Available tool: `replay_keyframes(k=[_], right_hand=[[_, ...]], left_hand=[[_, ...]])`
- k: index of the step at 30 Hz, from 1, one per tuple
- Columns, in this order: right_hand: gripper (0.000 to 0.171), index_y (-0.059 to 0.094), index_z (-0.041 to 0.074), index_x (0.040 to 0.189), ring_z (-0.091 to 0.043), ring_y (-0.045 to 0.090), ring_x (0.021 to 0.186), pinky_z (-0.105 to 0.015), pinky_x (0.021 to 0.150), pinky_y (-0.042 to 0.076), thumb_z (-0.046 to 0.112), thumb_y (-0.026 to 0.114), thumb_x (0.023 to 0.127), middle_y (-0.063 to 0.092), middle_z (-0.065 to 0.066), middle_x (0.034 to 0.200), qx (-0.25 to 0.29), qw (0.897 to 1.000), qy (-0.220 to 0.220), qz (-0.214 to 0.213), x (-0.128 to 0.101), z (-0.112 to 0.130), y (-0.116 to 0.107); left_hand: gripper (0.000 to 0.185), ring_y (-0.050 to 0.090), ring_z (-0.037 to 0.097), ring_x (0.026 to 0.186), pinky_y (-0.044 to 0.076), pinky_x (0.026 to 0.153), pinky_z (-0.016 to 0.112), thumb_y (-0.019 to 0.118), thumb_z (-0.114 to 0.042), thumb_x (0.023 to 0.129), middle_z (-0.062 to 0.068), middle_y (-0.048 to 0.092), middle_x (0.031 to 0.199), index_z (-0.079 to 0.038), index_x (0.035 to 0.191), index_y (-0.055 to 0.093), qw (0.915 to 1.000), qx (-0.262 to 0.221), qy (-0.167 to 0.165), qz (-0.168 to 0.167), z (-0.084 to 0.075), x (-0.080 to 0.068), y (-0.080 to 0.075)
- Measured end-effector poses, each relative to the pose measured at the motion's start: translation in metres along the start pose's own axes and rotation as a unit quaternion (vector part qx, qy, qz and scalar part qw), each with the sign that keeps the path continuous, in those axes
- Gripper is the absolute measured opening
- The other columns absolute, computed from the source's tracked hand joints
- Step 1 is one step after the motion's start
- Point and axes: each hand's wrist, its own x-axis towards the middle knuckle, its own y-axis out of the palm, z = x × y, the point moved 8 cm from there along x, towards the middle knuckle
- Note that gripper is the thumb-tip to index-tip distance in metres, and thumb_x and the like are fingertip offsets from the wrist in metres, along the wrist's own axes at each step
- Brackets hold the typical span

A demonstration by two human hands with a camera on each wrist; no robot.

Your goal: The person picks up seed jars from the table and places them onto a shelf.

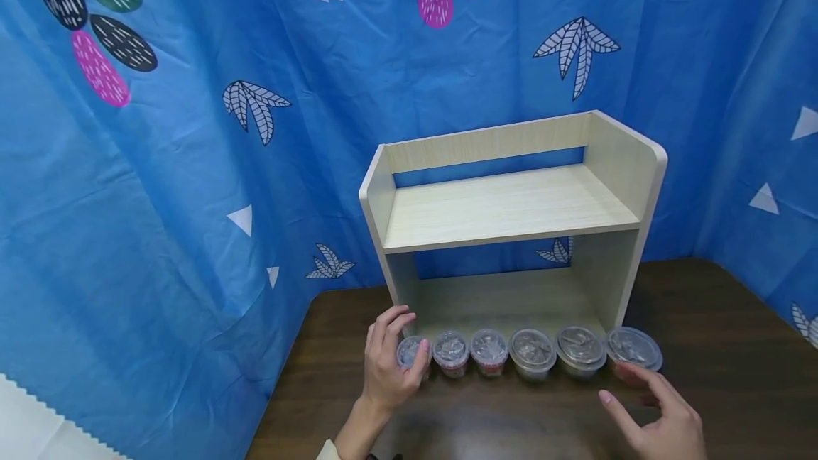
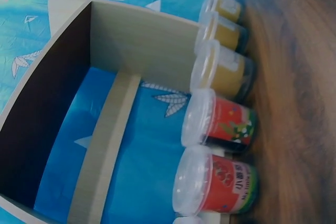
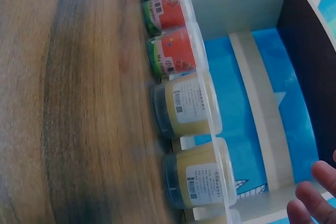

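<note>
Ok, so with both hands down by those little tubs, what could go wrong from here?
Two things, perhaps. The lidded plastic tubs stand side by side in a close row, so nudging one could push its neighbours out of line. Also, the left hand is at the leftmost, red-labelled tub and the right hand is by the rightmost tub, so a careless bump might tip either one.
</note>
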Motion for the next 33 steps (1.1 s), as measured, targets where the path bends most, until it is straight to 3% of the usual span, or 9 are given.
replay_keyframes(k=[6,16,24,29,31,33], right_hand=[[0.045,0.069,0.004,0.111,0.020,0.049,0.082,-0.006,0.066,0.043,0.005,0.087,0.070,0.051,0.036,0.096,0.011,0.999,0.033,-0.018,0.003,-0.009,-0.005],[0.045,0.069,0.004,0.113,0.018,0.049,0.081,-0.005,0.066,0.041,0.010,0.087,0.072,0.049,0.038,0.093,0.015,0.995,0.092,-0.036,0.005,-0.026,-0.011],[0.047,0.068,0.003,0.113,0.017,0.049,0.081,-0.004,0.065,0.040,0.006,0.087,0.070,0.048,0.038,0.094,0.017,0.994,0.096,-0.049,0.007,-0.039,-0.013],[0.049,0.069,0.004,0.112,0.017,0.048,0.080,-0.004,0.063,0.040,0.006,0.089,0.068,0.049,0.039,0.093,0.017,0.993,0.102,-0.053,0.008,-0.051,-0.011],[0.051,0.068,0.003,0.114,0.018,0.047,0.079,-0.004,0.062,0.040,0.010,0.089,0.069,0.053,0.033,0.094,0.009,0.992,0.118,-0.048,0.007,-0.057,-0.010],[0.053,0.065,0.001,0.118,0.015,0.046,0.079,-0.006,0.061,0.041,0.014,0.088,0.072,0.061,0.018,0.101,-0.006,0.989,0.147,-0.032,0.006,-0.067,-0.009]], left_hand=[[0.037,0.061,0.032,0.093,0.044,0.076,0.035,0.058,-0.029,0.095,0.020,0.062,0.110,0.005,0.108,0.064,0.9996,-0.005,0.019,-0.018,0.007,0.008,0.000],[0.037,0.060,0.032,0.095,0.046,0.081,0.033,0.055,-0.029,0.097,0.020,0.063,0.109,0.007,0.107,0.062,0.9995,0.000,0.003,-0.032,0.020,0.020,-0.004],[0.034,0.060,0.034,0.092,0.045,0.082,0.033,0.057,-0.024,0.096,0.023,0.063,0.103,0.009,0.103,0.062,0.9973,-0.027,0.012,-0.067,0.029,0.025,-0.007],[0.035,0.059,0.036,0.093,0.045,0.093,0.026,0.058,-0.024,0.095,0.025,0.062,0.103,0.010,0.103,0.061,0.9960,-0.042,0.005,-0.079,0.035,0.029,-0.008],[0.036,0.059,0.037,0.094,0.044,0.097,0.023,0.057,-0.026,0.096,0.025,0.062,0.104,0.009,0.104,0.061,0.9961,-0.042,-0.005,-0.077,0.038,0.029,-0.009],[0.037,0.059,0.036,0.095,0.042,0.099,0.022,0.057,-0.027,0.097,0.025,0.062,0.104,0.009,0.105,0.061,0.9964,-0.037,-0.011,-0.075,0.040,0.028,-0.010]])
